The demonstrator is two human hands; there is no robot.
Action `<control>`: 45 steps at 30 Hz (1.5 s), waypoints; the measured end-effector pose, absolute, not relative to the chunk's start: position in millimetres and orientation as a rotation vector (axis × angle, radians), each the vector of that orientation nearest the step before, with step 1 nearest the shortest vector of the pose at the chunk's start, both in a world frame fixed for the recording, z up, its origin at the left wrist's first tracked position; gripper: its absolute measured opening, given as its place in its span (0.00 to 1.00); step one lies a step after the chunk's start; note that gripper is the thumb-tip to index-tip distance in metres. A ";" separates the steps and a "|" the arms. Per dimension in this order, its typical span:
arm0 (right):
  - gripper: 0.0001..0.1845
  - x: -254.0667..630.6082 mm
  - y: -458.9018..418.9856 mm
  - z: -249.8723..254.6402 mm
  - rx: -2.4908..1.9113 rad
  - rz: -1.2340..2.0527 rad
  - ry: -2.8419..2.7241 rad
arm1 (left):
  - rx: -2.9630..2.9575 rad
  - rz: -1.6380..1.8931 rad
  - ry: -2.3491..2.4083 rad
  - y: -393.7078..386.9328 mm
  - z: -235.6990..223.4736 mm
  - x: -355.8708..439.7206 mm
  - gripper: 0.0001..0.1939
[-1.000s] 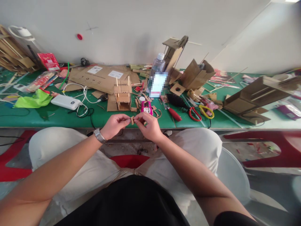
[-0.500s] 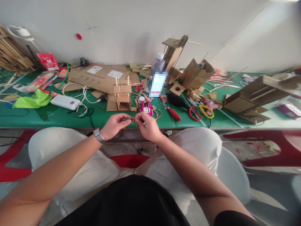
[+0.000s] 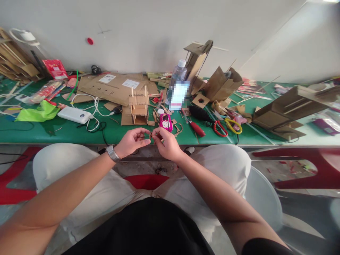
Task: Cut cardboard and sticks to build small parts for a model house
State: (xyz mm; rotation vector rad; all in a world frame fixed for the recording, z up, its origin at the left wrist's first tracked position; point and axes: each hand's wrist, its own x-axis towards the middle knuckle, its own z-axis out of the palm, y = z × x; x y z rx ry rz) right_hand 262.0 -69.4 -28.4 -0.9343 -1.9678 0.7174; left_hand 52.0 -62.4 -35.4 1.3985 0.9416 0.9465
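Note:
Both my hands meet above the front edge of the green table, around a small brown cardboard piece [image 3: 150, 136]. My right hand [image 3: 168, 143] pinches the piece from its right side. My left hand [image 3: 133, 142], with a metal watch on the wrist, closes on it from the left, its thumb a little lower than the piece. A thin dark line like a cord shows between the left thumb and forefinger. The fingers partly hide the piece. Just behind my hands stand a pink item with a cartoon face [image 3: 165, 123] and a small cardboard-and-stick frame [image 3: 139, 109].
A lit phone [image 3: 178, 95] leans against a clear bottle [image 3: 178, 73]. To the right lie a red-handled screwdriver [image 3: 197, 129], red-handled scissors [image 3: 220, 128] and yellow-handled scissors [image 3: 233, 126]. A white power bank [image 3: 74, 115] with cables and a flat cardboard sheet [image 3: 103, 88] are at left.
The small cardboard piece has turned between my fingers from face-on to nearly edge-on. My left thumb has shifted lower, and a thin dark line now shows beside it.

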 end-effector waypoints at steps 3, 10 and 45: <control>0.03 261.6 -69.3 -28.3 -0.929 0.717 -1.971 | 1.401 0.965 0.960 -62.6 -35.7 52.6 0.24; 0.03 264.7 -67.1 -26.9 -0.972 0.711 -1.941 | 1.305 0.984 0.972 -62.8 -34.2 52.5 0.21; 0.05 254.3 -56.3 -52.0 -1.193 0.784 -1.942 | 2.398 0.944 1.471 -57.8 -31.1 38.5 0.04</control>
